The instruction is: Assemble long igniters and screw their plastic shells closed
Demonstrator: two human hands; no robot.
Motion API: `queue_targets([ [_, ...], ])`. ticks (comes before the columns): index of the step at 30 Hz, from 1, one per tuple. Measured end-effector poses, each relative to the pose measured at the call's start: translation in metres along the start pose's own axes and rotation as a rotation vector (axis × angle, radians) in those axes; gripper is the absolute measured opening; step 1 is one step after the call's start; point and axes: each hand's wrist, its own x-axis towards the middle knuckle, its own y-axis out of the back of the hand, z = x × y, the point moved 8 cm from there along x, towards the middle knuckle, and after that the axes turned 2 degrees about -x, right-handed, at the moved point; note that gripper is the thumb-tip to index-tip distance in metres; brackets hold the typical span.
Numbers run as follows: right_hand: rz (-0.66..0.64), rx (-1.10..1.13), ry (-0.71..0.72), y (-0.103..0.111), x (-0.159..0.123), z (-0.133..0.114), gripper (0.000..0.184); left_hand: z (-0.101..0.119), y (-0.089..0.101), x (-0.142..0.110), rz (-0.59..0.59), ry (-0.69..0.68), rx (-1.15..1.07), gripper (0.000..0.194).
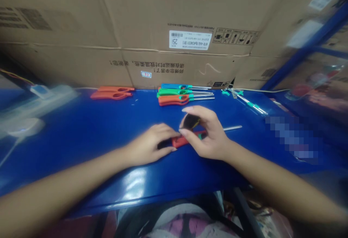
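On the blue table lies a red long-neck lighter (179, 142), its metal tube pointing to the right. My left hand (150, 143) has its fingers and thumb closed around the handle end of it. Above the lighter, my right hand (214, 138) grips a short black tool handle (191, 121) with a yellow mark. The tool's lower end is hidden, so I cannot tell whether it touches the lighter. My right hand and its fingers cover the middle of the lighter.
Blue, green and orange lighters (175, 100) lie stacked behind my hands. Orange handle pieces (112, 92) are at the back left, metal tubes with green parts (248, 104) at the right. A cardboard box (130, 24) walls the back. A blurred white strip (54, 98) sits left.
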Motion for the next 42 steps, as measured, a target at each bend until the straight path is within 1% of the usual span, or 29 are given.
queue_targets([
  [3, -0.015, -0.028, 0.099, 0.0, 0.001, -0.009, 0.062, 0.0, -0.001, 0.001, -0.018, 0.016, -0.001, 0.027],
  [7, 0.01, -0.071, 0.13, 0.003, 0.004, -0.013, 0.058, -0.001, -0.002, 0.001, -0.017, 0.021, -0.001, 0.027],
  [10, 0.036, -0.115, 0.096, 0.006, 0.005, -0.012, 0.054, 0.0, -0.001, 0.001, -0.012, 0.012, -0.004, 0.029],
  [13, 0.036, -0.098, 0.038, 0.006, 0.005, -0.008, 0.057, 0.0, -0.001, 0.001, -0.015, 0.013, 0.005, 0.034],
  [17, -0.077, 0.053, -0.036, 0.0, 0.005, -0.002, 0.062, -0.001, -0.002, 0.001, -0.033, 0.02, -0.005, 0.033],
  [19, -0.129, 0.053, -0.054, -0.002, 0.004, -0.002, 0.063, -0.001, -0.002, 0.0, -0.032, 0.018, -0.008, 0.032],
  [20, -0.133, 0.015, -0.06, -0.001, 0.004, -0.001, 0.063, -0.001, -0.002, 0.0, -0.028, 0.018, -0.005, 0.032],
  [22, -0.092, -0.119, -0.07, 0.003, 0.005, -0.001, 0.062, -0.001, -0.002, 0.001, -0.021, 0.016, 0.004, 0.032],
  [24, -0.017, -0.269, -0.076, 0.009, 0.005, -0.001, 0.058, 0.0, -0.001, 0.001, -0.012, 0.005, 0.018, 0.031],
  [26, 0.045, -0.348, -0.085, 0.012, 0.006, -0.001, 0.054, 0.001, -0.001, 0.001, -0.004, -0.006, 0.031, 0.032],
  [28, 0.052, -0.295, -0.118, 0.011, 0.005, 0.003, 0.052, 0.001, -0.001, 0.001, -0.007, -0.003, 0.034, 0.032],
  [31, 0.015, -0.097, -0.176, 0.002, 0.002, 0.012, 0.05, 0.0, -0.002, 0.002, -0.027, 0.01, 0.015, 0.031],
  [33, 0.022, -0.028, -0.172, -0.001, 0.0, 0.017, 0.048, 0.0, -0.002, 0.002, -0.028, 0.015, 0.005, 0.032],
  [34, 0.038, -0.018, -0.166, -0.002, -0.002, 0.018, 0.049, 0.0, -0.002, 0.002, -0.025, 0.016, 0.003, 0.033],
  [38, 0.096, -0.037, -0.169, 0.0, -0.006, 0.024, 0.067, -0.001, -0.002, 0.0, -0.012, 0.005, 0.002, 0.035],
  [40, 0.122, -0.08, -0.156, 0.003, -0.005, 0.023, 0.067, -0.001, -0.001, 0.0, -0.004, -0.006, 0.01, 0.034],
  [42, 0.137, -0.103, -0.14, 0.006, -0.003, 0.018, 0.061, 0.0, -0.001, 0.0, 0.003, -0.009, 0.013, 0.035],
])
